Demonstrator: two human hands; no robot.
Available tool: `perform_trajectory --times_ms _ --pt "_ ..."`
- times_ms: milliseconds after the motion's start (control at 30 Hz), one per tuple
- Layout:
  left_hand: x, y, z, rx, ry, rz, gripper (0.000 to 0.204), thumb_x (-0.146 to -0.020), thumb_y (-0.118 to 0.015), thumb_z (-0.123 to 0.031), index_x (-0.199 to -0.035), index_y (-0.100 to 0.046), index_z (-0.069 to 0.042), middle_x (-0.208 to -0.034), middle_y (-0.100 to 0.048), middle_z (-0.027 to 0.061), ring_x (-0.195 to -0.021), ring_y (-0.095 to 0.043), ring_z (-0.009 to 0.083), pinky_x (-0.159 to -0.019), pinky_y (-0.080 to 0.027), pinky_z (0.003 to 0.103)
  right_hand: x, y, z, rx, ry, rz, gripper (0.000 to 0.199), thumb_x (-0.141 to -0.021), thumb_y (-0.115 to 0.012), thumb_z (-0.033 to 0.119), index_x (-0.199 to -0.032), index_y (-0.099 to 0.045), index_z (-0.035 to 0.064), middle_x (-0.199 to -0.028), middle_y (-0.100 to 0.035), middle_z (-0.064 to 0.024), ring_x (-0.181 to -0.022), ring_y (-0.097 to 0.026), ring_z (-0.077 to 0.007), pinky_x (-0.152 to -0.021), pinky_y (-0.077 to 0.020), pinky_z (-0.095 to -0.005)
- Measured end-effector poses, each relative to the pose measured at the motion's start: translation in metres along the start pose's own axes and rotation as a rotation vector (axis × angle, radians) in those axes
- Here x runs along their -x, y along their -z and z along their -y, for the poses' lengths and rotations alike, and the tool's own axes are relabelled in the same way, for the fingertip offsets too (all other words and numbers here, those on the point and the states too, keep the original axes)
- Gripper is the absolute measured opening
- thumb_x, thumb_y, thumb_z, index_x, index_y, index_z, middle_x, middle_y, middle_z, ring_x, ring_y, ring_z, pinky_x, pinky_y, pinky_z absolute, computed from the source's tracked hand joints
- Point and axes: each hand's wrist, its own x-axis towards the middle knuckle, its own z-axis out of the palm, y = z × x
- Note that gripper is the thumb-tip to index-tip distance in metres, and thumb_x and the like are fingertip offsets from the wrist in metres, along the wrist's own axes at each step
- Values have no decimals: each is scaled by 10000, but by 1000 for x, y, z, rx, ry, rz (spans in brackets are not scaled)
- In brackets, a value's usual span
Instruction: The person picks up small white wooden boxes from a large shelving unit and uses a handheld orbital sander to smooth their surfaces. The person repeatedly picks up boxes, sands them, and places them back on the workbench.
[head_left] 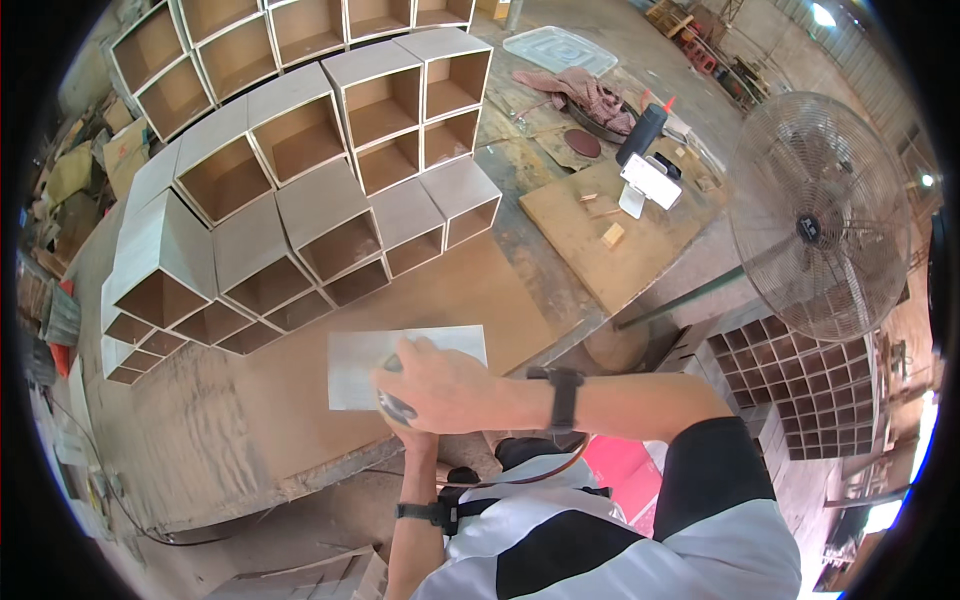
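A whitish rectangular panel (345, 370), perhaps the top of a box, lies at the near edge of the table. My right hand (440, 385) reaches across from the right and is wrapped over a small rounded grey tool that looks like a palm sander (397, 406), at the panel's near side. Just below it, my left hand (412, 436) is close to the panel's near edge; its fingers are hidden behind the right hand and the tool. A brownish hose (535, 476) curves across in front of my body.
Stacked open-fronted whitish boxes (330, 215) fill the table's far left and middle. Rightward lie a board (570, 225) with wood scraps, a phone on a stand (650, 185), a dark bottle (643, 135) and a reddish-brown disc (582, 143). A large fan (815, 215) stands at right.
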Motion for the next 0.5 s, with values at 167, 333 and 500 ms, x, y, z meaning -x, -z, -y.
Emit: perform_trajectory --times_ms 167,333,500 --pt "5 22 18 -356 33 278 295 -748 -657 -53 -1039 -695 -27 -1010 -693 215 -967 -647 420 -821 -530 441 8 30 -38 -26 -313 -32 369 -752 -703 237 -1079 -604 96 -962 -518 -217 -843 -593 -388 -691 -521 -469" --pt "9 18 22 -147 34 143 340 -737 -678 -58 -1077 -679 -50 -1054 -678 198 -990 -628 426 -826 -515 471 35 18 -25 7 -178 -93 402 -744 -721 247 -1110 -598 136 -903 -512 -208 -789 -586 -388 -650 -491 -477" --pt "3 17 9 -283 -153 152 360 -747 -687 -72 -1103 -654 -25 -1018 -672 193 -971 -623 432 -813 -510 476 25 27 -29 104 -264 -42 381 -792 -676 255 -1144 -595 132 -923 -507 -206 -817 -599 -395 -648 -507 -472"
